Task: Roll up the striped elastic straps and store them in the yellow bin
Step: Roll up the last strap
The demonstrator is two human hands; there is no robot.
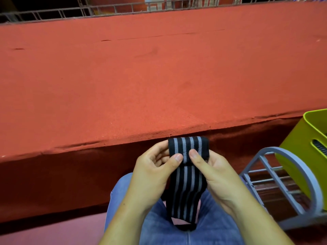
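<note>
Head view: black elastic strap with grey stripes held above the lap, before the red felt-covered bench. Rolled end pinched by curled fingers of left hand and right hand, presumably to keep the coil tight; loose tail hanging free. Yellow plastic bin near at right, likely for easy dropping.

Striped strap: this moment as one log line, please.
strap: partly rolled | left hand: holds it | right hand: holds it | yellow bin: at right
</note>
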